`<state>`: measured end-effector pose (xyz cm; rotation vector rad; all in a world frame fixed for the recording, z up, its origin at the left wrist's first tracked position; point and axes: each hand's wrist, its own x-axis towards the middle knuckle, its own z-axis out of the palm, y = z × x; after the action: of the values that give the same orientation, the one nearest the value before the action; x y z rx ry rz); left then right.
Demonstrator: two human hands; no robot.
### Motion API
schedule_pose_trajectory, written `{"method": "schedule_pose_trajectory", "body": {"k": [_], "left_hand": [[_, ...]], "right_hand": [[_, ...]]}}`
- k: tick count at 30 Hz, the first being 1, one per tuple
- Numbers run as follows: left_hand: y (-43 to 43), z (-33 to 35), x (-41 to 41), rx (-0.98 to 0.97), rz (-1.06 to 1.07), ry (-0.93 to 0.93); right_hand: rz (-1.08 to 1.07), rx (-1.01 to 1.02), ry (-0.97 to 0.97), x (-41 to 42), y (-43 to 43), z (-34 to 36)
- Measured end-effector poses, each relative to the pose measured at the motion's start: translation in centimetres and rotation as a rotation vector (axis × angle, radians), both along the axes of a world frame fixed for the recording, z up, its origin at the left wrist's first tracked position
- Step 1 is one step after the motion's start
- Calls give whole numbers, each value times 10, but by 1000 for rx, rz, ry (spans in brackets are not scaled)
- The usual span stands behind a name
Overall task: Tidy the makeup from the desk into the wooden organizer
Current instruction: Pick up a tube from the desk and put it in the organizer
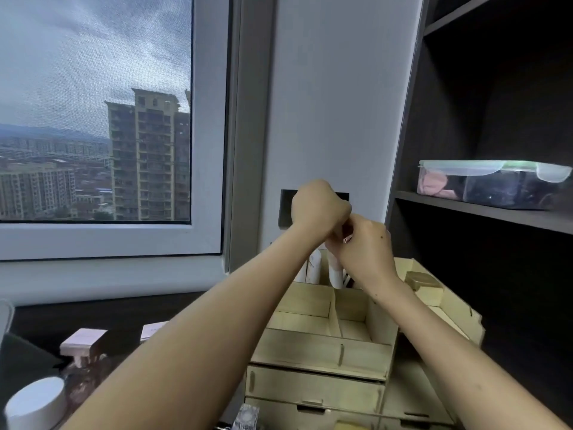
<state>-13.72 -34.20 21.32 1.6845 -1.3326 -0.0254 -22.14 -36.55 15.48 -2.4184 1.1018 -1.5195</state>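
Note:
The wooden organizer (pixel 319 352) stands on the dark desk at lower centre, with open top compartments and drawers in front. Both my hands meet above its back row. My left hand (pixel 319 206) is curled into a fist with its fingers hidden, touching my right hand (pixel 362 246). The fingers of my right hand curl round the top of a white tube (pixel 336 273) that stands in the back compartment. Another white tube (pixel 313 268) stands just to its left. A gold box (pixel 423 282) sits in the organizer's right side.
On the desk at left are a pink-capped bottle (pixel 82 339), a white jar (pixel 35 405) and a pink box (pixel 153 330). A small patterned item (pixel 246 417) lies before the drawers. A dark shelf at right carries a clear lidded container (pixel 496 181). The window is at left.

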Motion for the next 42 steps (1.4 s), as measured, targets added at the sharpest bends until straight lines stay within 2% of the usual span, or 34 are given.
{"method": "schedule_pose_trajectory", "body": {"k": [6,9,13,19,24,30,42], "left_hand": [[-15,-6,13,56,-197,104],[-25,-28,34,7,-117,51],[-40,-74,51,95,-5,-103],[-53,-108,57,157,4,-210],[-56,-116,64,163,2,-231],[-60,-117,60,203,31,-244],[-64,-119,56,209,49,-245]], "right_hand": [[-71,36,-168,2,-20,-7],[-114,58,-229,4,-32,-10],[-134,97,-157,12,-42,-15],[-209,207,24,29,-51,-24],[-233,288,86,42,-56,-32],[-286,377,252,48,-60,-27],[-214,375,220,40,-80,-27]]}}
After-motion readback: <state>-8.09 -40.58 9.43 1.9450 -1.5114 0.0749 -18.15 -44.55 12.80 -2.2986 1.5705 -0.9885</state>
